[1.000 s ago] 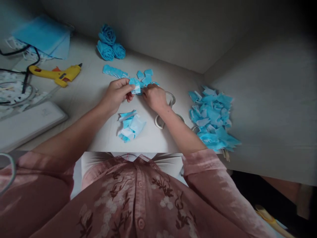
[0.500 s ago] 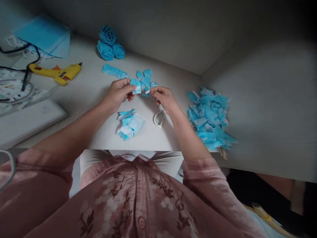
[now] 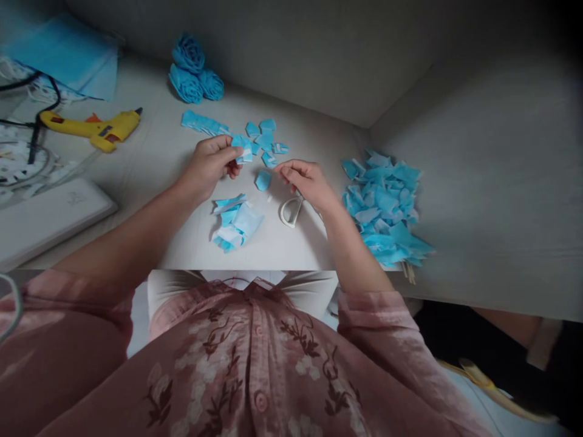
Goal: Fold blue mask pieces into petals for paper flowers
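Note:
My left hand (image 3: 212, 159) pinches a small stack of cut blue mask-fabric pieces (image 3: 242, 149) between thumb and fingers. To its right, my right hand (image 3: 306, 180) hovers over the table with fingers curled and slightly apart, and nothing shows in them. Below its fingertips lie a cut blue petal-shaped piece (image 3: 263, 180) and a tiny white scrap (image 3: 269, 198). Several more blue petal pieces (image 3: 264, 141) are scattered just beyond both hands. A pair of scissors shows a pale handle (image 3: 290, 212) under my right hand; the rest is hidden.
Nearer me is a pile of blue-and-white scraps (image 3: 237, 223). A larger fabric heap (image 3: 385, 200) sits at right. Behind are a blue strip row (image 3: 204, 123) and three fabric roses (image 3: 195, 70). At left lie a yellow glue gun (image 3: 98, 128), blue sheets (image 3: 64, 51) and a white case (image 3: 57, 212).
My right hand has let go of the small piece it pinched and drawn slightly away from my left hand. A petal piece and a white scrap now show on the table between them.

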Motion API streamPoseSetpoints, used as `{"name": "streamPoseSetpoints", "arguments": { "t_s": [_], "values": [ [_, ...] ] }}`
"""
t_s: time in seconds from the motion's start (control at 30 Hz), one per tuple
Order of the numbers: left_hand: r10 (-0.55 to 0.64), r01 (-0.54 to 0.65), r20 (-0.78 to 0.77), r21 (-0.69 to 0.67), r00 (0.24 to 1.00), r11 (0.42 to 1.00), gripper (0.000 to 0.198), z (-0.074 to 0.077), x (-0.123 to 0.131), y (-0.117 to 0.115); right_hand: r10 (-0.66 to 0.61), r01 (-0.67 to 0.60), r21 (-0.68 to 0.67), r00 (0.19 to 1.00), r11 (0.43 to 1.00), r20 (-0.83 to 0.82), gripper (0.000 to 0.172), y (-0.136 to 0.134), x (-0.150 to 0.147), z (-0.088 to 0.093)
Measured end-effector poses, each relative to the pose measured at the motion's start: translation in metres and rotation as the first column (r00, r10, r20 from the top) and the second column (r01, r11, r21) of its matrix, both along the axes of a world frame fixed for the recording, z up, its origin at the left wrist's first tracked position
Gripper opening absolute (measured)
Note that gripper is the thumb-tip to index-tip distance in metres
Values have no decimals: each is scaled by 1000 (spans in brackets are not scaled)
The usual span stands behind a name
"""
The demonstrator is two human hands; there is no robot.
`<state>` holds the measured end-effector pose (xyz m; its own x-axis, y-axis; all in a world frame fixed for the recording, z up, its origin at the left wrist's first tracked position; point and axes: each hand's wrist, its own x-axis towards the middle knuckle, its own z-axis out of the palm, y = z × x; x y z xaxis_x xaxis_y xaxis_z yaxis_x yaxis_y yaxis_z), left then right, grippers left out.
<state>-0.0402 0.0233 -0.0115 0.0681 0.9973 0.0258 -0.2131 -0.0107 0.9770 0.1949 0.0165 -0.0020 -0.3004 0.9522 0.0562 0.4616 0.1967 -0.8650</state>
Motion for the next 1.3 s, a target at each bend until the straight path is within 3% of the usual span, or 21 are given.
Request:
{"name": "streamPoseSetpoints", "arguments": {
  "t_s": [0.1, 0.2, 0.27, 0.37, 0.43, 0.5, 0.6, 0.7, 0.8, 0.97, 1.13, 1.3],
  "values": [
    [14, -14, -4, -2, 1000, 1000, 25, 0, 2, -1, 55, -98, 132, 954, 986, 294, 20, -9, 1, 5],
    [11, -11, -19, -10, 1000, 1000, 28, 1, 2, -2, 110, -246, 160, 807, 956, 581, 20, -18, -3, 6],
    [12, -12, -20, -6, 1000, 1000, 28, 1, 2, -2, 102, -267, 147, 734, 952, 671, 20, -21, -8, 4],
    [14, -14, -21, 1, 1000, 1000, 27, 2, 2, -3, 106, -265, 121, 704, 956, 702, 17, -22, -15, 1],
    [15, -15, -12, 0, 1000, 1000, 26, 2, 2, -3, 126, -283, 126, 726, 951, 676, 16, -23, -16, 1],
    [14, -14, -2, -6, 1000, 1000, 25, 3, 2, -2, 131, -250, 139, 816, 958, 563, 13, -26, -13, 3],
    [5, -6, -12, -20, 1000, 1000, 28, 5, 2, -3, 107, -116, 41, 977, 992, 184, 13, -34, -8, 7],
    [3, -3, -18, -24, 1000, 1000, 28, 6, 3, -4, 70, -89, -123, 986, 988, -148, 27, -39, -4, 5],
    [7, -7, -13, -15, 1000, 1000, 28, 6, 3, -4, 40, -89, -164, 959, 982, -279, 41, -40, -2, -1],
    [9, -9, -11, -14, 1000, 1000, 27, 2, 2, -1, -4, -13, -104, 986, 994, -165, 38, -54, 1, -3],
    [15, -16, -31, -16, 999, 1000, 26, 1, 1, -1, 97, -97, -55, 995, 994, 2, 39, -83, -1, -5],
    [9, -9, -34, 10, 999, 1000, 24, 0, 2, -3, 62, -64, 34, 996, 997, 62, 27, -84, 7, -18]
  ]
}}
